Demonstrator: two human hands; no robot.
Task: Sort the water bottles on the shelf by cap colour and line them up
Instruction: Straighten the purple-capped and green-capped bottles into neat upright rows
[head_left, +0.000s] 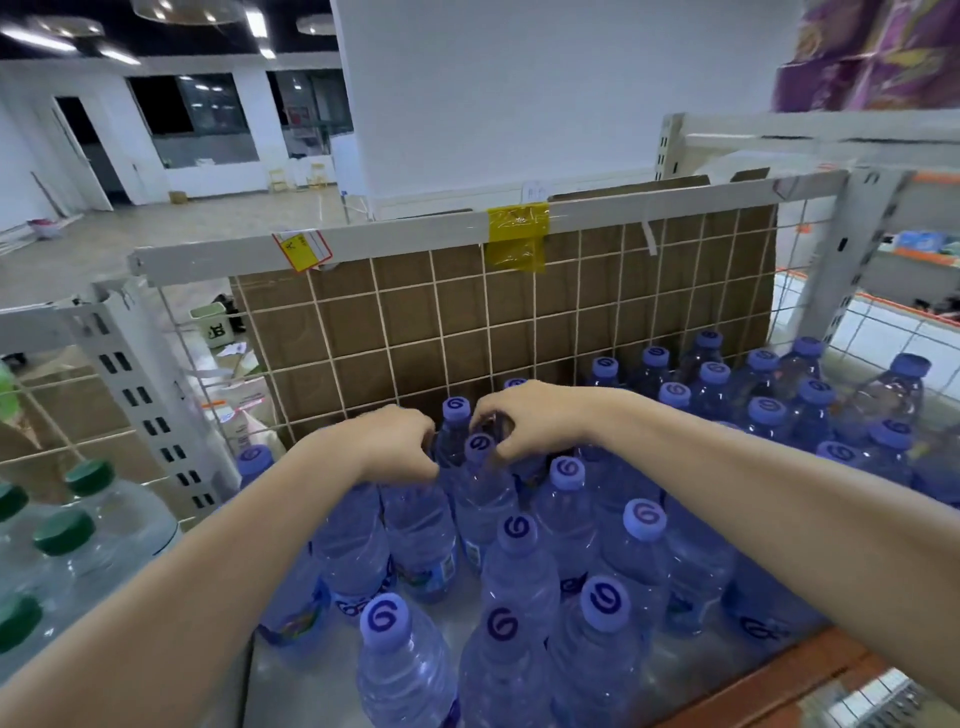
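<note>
Large white room w/ dark windows and ceiling lights in the bkgd. Up close: a store shelf (457, 618) w/ a pale deck, backed by a wire grid panel (467, 322) w/ brown cardboard (519, 312) behind it. Yellow tape (518, 228) and a red-and-white price tag (303, 250) sit on the top rail.

The deck is crowded w/ blue-tinted water bottles, all upright, purple caps w/ a swirl mark. One cluster runs from front centre to the grid; another fills the back right corner. At far left, beyond the slotted upright (150, 410), stand clear green-cap bottles (88, 499), apart from the purple ones.

Both arms reach in from the near edge. The left hand (395, 447) has fingers curled down over a bottle top near the grid; what exactly it pinches is hidden under the hand. The right hand (524, 421) is curled just beside it, fingertips at the neck area of a purple-cap bottle (480, 449) between the two hands. Another purple cap (456, 408) stands just behind, near the grid.

Handling, as a guess: bottles look full, so fairly heavy, thin plastic that gives if squeezed, smooth sides. Best hold is the stiff neck under the cap, or round the shoulder. Packed tight, so a nudge may tip neighbours.
</note>
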